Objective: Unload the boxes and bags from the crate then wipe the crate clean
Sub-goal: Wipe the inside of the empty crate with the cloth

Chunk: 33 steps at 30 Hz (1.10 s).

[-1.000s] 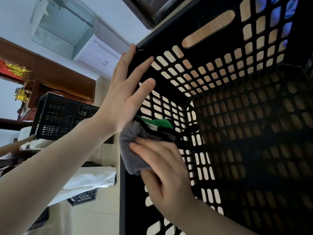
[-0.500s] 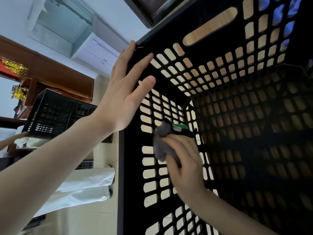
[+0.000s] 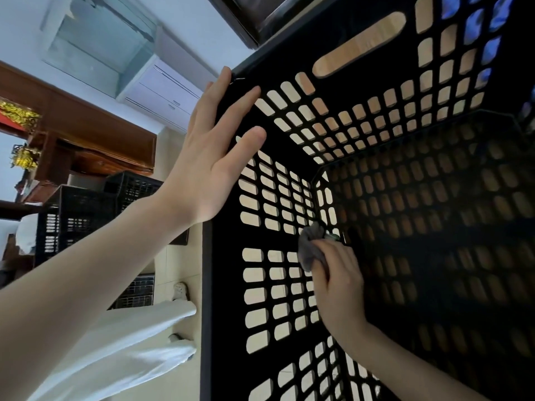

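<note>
Right hand [image 3: 338, 279] inside crate [image 3: 224, 285], fingers curled round bunched grey cloth [image 3: 311, 250], pressing it on inner side wall near base corner. Left hand [image 3: 208, 169] spread flat, bracing wall at rim corner. Crate tipped, opening toward camera, no boxes or bags seen inside. Wiping step: firm strokes along slats, work into corners, brace hard so crate doesn't slide.

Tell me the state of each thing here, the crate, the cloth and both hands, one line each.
Crate, empty inside, opening towards the camera.
Grey cloth, bunched, pressed on the crate's inner wall.
Left hand, flat, fingers straight, braced on the crate's rim.
Right hand, curled round the cloth.
</note>
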{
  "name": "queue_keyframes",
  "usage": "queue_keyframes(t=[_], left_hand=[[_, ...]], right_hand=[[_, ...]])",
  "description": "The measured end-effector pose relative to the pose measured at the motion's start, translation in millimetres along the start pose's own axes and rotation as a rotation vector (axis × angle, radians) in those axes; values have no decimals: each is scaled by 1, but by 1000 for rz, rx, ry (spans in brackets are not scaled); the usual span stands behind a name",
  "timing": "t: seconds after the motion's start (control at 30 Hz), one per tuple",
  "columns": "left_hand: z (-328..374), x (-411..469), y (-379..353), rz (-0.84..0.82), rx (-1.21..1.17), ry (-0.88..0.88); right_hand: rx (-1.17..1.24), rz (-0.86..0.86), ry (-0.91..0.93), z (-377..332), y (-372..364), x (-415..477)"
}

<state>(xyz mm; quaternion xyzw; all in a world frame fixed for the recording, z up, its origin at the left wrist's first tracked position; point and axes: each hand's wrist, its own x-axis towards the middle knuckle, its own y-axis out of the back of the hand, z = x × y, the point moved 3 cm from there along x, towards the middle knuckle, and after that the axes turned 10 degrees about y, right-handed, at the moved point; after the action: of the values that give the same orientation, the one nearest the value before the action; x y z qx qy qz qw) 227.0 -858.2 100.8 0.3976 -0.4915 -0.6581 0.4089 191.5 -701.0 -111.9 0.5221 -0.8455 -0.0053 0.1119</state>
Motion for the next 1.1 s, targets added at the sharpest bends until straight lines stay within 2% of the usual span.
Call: queue_keyframes(t=[0.07,0.2,0.27,0.47,0.57,0.83,0.97,1.1], left_hand=[[-1,1,0,12,3,-7],[-2,2,0,16,5,-29],[-3,2,0,19,-4,-30],[-1,2,1,28,-3,-49],[0,0,1,38,-17,-46],[-9,4,-1,31,-30,-80],[-7,3,-3,44,-75,-92],[-2,-5,5,87,-14,-94]], right_hand=[[108,74,76,-36,0,8],[312,121,419,-111,3,16],[320,126,464,-118,1,24],[135,128,310,-83,-7,75],[122,75,190,-83,-9,101],[149,-102,68,-104,5,108],[70,-152,111,-127,21,95],[-45,-270,177,-148,35,61]])
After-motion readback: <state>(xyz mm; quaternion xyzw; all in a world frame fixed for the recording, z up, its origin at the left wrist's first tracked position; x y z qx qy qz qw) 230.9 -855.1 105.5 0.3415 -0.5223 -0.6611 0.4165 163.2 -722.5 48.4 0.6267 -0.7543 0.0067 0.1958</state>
